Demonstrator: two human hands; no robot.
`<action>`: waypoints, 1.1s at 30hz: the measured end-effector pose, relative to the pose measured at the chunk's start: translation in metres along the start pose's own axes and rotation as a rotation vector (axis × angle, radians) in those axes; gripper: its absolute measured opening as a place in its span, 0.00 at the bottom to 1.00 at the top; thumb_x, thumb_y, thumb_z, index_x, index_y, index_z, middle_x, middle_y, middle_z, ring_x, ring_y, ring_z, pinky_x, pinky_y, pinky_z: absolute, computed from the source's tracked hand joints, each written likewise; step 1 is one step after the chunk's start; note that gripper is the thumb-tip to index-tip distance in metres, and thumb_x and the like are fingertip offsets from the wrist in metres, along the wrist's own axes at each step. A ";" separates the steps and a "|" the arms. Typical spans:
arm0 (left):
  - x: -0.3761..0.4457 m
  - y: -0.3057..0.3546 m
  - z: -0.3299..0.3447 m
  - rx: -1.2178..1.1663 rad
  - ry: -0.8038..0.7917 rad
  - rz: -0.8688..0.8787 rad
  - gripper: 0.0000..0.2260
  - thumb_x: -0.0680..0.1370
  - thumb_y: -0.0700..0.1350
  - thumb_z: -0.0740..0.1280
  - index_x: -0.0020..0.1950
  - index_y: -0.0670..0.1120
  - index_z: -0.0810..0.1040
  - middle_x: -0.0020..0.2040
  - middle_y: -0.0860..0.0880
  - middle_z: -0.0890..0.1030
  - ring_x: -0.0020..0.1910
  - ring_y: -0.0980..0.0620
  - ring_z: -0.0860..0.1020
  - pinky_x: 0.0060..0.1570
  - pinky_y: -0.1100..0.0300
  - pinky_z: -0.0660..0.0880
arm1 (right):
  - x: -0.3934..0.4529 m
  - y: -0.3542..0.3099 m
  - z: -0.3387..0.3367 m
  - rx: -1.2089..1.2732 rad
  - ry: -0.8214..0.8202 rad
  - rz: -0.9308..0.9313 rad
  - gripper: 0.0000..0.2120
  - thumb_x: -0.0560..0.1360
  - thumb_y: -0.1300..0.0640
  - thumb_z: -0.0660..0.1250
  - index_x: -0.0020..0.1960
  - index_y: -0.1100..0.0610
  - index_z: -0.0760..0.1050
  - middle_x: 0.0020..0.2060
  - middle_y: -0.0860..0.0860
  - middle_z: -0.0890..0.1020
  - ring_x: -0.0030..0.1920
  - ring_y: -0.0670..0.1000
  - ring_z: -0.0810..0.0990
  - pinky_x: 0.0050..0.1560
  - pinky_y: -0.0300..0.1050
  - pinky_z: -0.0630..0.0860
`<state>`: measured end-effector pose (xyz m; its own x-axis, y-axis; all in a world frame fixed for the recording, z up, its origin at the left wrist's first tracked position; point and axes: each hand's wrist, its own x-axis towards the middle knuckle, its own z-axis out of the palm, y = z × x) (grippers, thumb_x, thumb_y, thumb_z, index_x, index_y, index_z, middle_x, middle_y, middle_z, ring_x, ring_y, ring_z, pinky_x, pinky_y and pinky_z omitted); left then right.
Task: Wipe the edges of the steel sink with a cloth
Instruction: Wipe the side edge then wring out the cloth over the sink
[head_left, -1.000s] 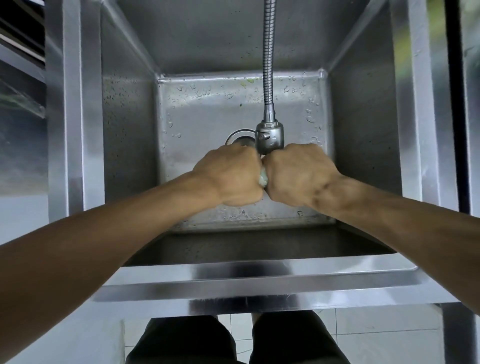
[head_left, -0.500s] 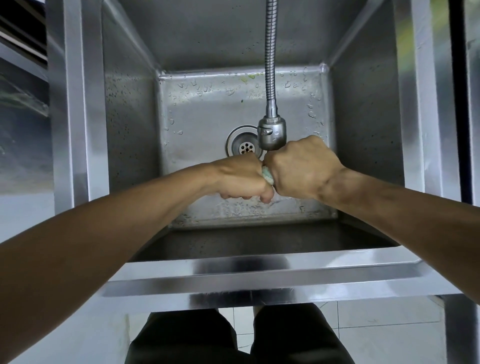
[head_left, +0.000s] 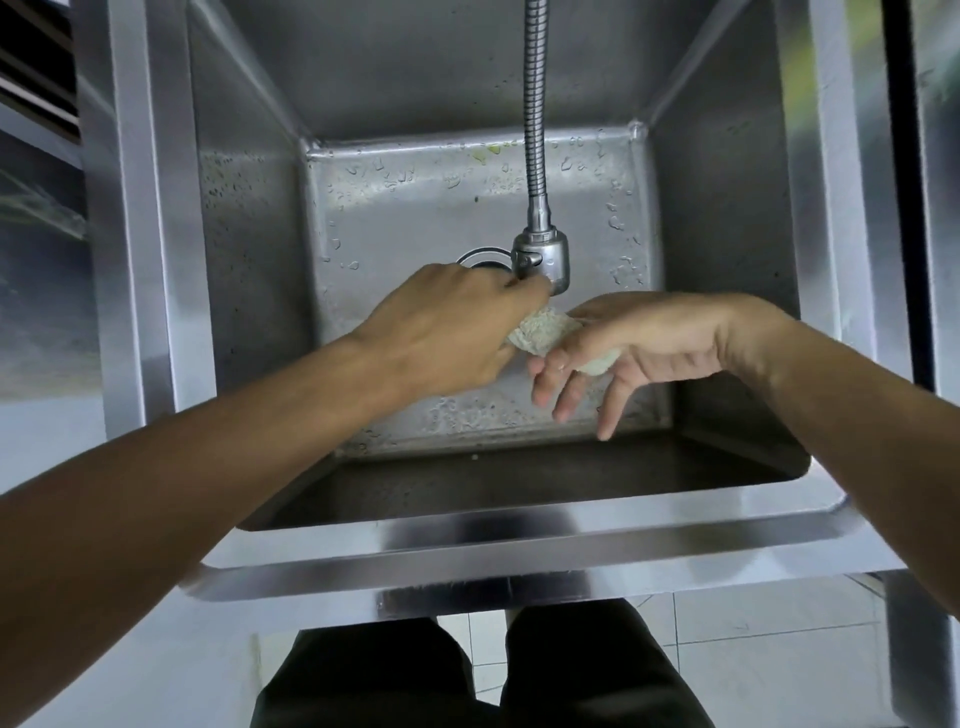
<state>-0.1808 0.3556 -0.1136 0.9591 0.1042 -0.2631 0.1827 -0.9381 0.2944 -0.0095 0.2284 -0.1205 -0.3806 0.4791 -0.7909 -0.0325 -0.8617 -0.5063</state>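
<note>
Cloth (head_left: 545, 332) is now exposed below the faucet head (head_left: 540, 260), no longer wrung between two clenched fists. It is pinched by the left hand (head_left: 447, 332) and rests across the right hand (head_left: 639, 348), whose fingers are spread. Wringing is judged finished; the sink (head_left: 519, 540) edges remain unwiped.

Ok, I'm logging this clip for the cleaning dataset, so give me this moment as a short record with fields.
setting: steel sink, seen from above
cloth: pale cloth, bunched, held above the basin between both hands
left hand: left hand grips the cloth's left end
right hand: right hand palm up, fingers spread, cloth lying across it
faucet: flexible faucet hangs just beyond the hands
basin: water droplets on the floor
edge wiping: not under way
</note>
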 end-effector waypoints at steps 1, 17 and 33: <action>-0.001 0.000 0.003 0.062 0.078 0.036 0.20 0.76 0.48 0.71 0.65 0.45 0.73 0.51 0.46 0.82 0.45 0.41 0.82 0.37 0.54 0.67 | 0.004 0.001 -0.001 0.036 -0.115 0.009 0.19 0.75 0.52 0.70 0.63 0.60 0.77 0.54 0.59 0.85 0.53 0.59 0.85 0.40 0.50 0.84; 0.009 0.017 0.012 0.038 -0.124 -0.249 0.09 0.75 0.46 0.70 0.54 0.46 0.77 0.33 0.51 0.59 0.37 0.45 0.68 0.41 0.53 0.67 | 0.034 -0.016 0.031 -0.876 0.519 0.070 0.09 0.72 0.52 0.71 0.39 0.57 0.76 0.31 0.51 0.79 0.31 0.51 0.78 0.31 0.44 0.72; 0.014 0.018 0.045 -0.799 -0.467 -0.534 0.13 0.71 0.41 0.73 0.33 0.44 0.70 0.29 0.49 0.67 0.29 0.51 0.67 0.32 0.55 0.64 | 0.034 -0.001 0.034 -1.440 0.556 -0.097 0.04 0.75 0.54 0.63 0.44 0.53 0.75 0.29 0.48 0.68 0.36 0.55 0.73 0.43 0.47 0.67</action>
<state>-0.1737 0.3251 -0.1539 0.5661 0.1422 -0.8120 0.8061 -0.3017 0.5091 -0.0537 0.2398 -0.1353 -0.0396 0.8029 -0.5947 0.9761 -0.0962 -0.1949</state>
